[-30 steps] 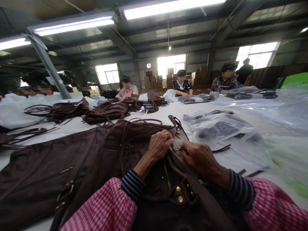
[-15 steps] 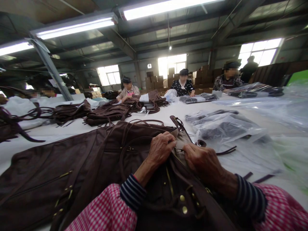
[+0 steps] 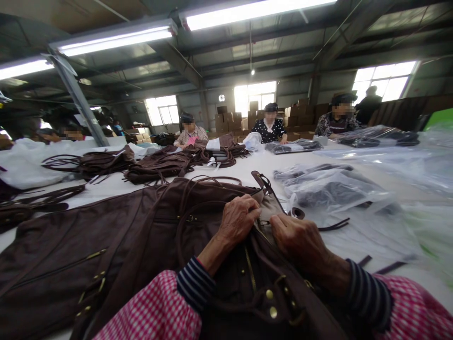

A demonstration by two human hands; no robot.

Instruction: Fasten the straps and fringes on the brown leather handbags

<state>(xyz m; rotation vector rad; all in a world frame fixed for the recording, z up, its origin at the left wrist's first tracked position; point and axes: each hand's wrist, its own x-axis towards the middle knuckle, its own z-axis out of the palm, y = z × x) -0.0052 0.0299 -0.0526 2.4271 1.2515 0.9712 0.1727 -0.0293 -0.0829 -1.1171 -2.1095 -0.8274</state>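
Observation:
A dark brown handbag with brass studs and zippers lies right in front of me, its mouth spread to show a beige lining. My left hand is closed on the bag's edge at the far end of the brass zipper. Opposite it, my right hand pinches the other edge of the opening; its fingertips are partly hidden. A brown strap end stands up just beyond my hands. Another brown bag lies flat to the left.
Several brown bags lie across the white table. Plastic-wrapped bags rest at the right, near loose straps. Clear plastic sheeting covers the far right. Co-workers sit along the far side, with cardboard boxes behind them.
My hands keep almost the same grip on the bag's opening. At the far left, brown bags and straps on the table have shifted, coming lower and nearer. The view has tilted slightly.

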